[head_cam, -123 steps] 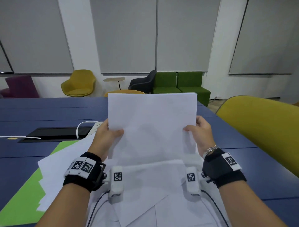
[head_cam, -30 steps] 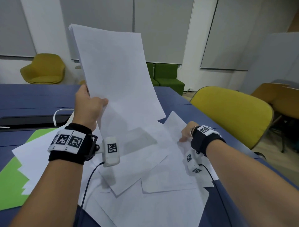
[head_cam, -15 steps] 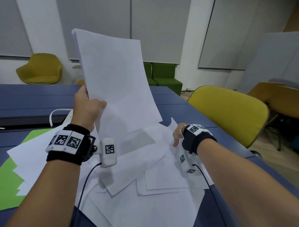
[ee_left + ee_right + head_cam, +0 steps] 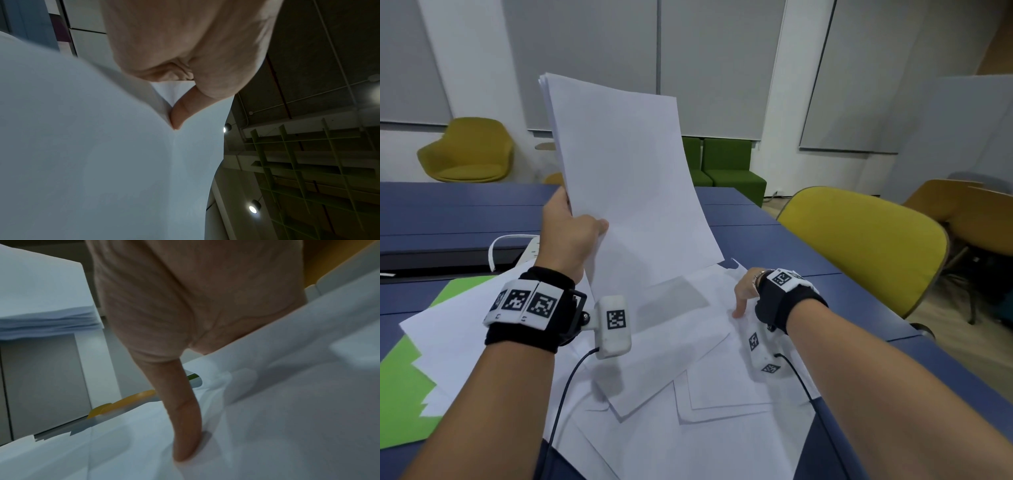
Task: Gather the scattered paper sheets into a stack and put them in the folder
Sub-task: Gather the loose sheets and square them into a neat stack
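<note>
My left hand (image 4: 571,236) holds a stack of white sheets (image 4: 626,192) upright above the table, gripping its left edge with the thumb (image 4: 180,113) on the near face. My right hand (image 4: 744,294) is low on the loose sheets (image 4: 688,428) that lie overlapped on the table. Its thumb (image 4: 185,434) presses on top of one loose sheet (image 4: 287,418), which rises over the fingers and hides them. The held stack (image 4: 41,305) shows to the left in the right wrist view. A green folder (image 4: 404,394) lies flat at the left, partly under the sheets.
The dark blue table (image 4: 465,212) stretches far and left. A yellow chair (image 4: 859,246) stands close at the right table edge. A white power strip with its cable (image 4: 517,246) lies behind my left hand beside a dark cable slot.
My right hand left the stack and dropped to the loose sheets on the right, then slid a little toward me. The left hand keeps the stack raised, now slightly lower.
</note>
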`<state>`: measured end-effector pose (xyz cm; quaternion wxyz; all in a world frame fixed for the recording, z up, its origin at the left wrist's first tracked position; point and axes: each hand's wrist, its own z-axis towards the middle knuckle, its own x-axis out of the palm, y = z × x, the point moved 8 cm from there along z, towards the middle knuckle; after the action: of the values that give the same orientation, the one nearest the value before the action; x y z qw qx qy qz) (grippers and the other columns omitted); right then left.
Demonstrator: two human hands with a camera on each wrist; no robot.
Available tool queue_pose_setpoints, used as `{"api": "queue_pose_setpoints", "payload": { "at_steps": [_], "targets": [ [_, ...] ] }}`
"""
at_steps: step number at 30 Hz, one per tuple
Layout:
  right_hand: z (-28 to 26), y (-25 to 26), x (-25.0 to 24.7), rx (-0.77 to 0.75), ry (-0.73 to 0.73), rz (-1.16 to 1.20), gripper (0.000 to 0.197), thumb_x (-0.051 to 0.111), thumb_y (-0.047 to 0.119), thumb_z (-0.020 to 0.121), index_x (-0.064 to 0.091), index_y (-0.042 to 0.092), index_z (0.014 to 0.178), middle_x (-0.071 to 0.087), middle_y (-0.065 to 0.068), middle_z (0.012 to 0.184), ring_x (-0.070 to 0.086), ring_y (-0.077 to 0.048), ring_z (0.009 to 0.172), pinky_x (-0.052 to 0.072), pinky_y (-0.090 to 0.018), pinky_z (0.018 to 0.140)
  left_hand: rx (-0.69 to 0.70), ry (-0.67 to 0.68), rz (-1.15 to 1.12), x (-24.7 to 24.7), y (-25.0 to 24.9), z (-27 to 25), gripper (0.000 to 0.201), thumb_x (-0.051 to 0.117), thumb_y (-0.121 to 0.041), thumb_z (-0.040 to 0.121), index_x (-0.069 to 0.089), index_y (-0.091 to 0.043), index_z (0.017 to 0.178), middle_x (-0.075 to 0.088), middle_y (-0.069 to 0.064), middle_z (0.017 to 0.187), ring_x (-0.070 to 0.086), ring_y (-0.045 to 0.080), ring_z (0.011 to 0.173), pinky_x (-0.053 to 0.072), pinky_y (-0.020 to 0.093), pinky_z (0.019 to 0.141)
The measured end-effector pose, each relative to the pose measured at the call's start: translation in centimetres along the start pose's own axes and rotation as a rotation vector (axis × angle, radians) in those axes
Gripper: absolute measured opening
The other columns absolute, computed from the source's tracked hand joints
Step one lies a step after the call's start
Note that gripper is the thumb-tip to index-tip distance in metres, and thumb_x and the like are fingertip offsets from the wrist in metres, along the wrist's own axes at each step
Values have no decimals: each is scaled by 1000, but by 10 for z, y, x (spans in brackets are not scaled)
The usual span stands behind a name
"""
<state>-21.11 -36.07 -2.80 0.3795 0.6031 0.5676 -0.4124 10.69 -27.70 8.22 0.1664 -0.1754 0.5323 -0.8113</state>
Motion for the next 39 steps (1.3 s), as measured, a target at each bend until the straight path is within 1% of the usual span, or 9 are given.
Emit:
{"api": "queue_pose_setpoints", "payload": {
  "at_steps": [4,7,10,12,22,27,31,37,39],
  "targets": [
    [9,-17,-4,46,-50,186,34,82,11,75,69,6,107,65,-7,105,62,-27,84,54,-21,63,5,3,25,0,1,0,49,56,24,81,58,-14,112,68,-4,95,65,10,82,55,27,69],
    [14,-41,-14,138,-134,221,25,83,7,66,66,-1,83,71,-17,95,68,-36,88,58,-38,79,6,9,36,2,4,0,50,55,24,81,59,-13,114,69,-2,97,65,11,83,55,27,72],
    [9,-57,-40,158,-284,378,24,73,5,79,53,3,66,64,-15,75,59,-30,67,51,-35,67,11,14,60,2,7,-1,50,55,24,80,60,-13,114,69,-2,97,66,13,84,54,27,69],
    [7,-71,-61,167,-437,468,26,62,5,87,49,4,65,58,-14,70,48,-26,57,42,-31,58,15,17,79,2,8,-1,50,55,23,80,60,-14,112,69,-3,96,66,13,83,53,27,68],
    [-47,-99,-139,-54,-1056,742,16,51,6,93,56,13,80,57,-11,78,52,-31,73,37,-29,64,13,-62,218,-14,19,4,45,55,12,72,63,-17,105,69,-2,92,63,25,86,52,33,74],
    [-67,-128,-151,-213,-1276,1327,14,59,4,83,57,12,72,52,3,69,44,4,48,38,-19,52,-16,-225,292,-37,19,0,45,50,14,82,58,-20,109,64,3,98,57,26,89,42,30,74],
    [-69,-118,-141,-343,-1141,1761,22,67,-6,79,67,16,80,68,10,79,62,5,61,52,-17,58,-58,-213,225,-41,24,1,42,46,19,82,58,-12,107,62,4,91,56,25,81,47,29,65],
    [-44,-40,-112,-445,-755,1621,25,69,-9,82,69,15,86,71,3,88,62,-4,70,49,-9,53,-271,107,-20,16,35,-15,58,39,28,81,64,-9,119,73,7,105,64,23,91,54,27,72],
    [-29,-25,-102,-434,-673,1626,25,71,-6,81,72,13,98,73,1,95,68,-11,80,55,-15,63,-276,191,-22,29,33,-20,58,45,27,81,67,-10,119,77,6,109,71,26,97,58,27,70]
  ]
}}
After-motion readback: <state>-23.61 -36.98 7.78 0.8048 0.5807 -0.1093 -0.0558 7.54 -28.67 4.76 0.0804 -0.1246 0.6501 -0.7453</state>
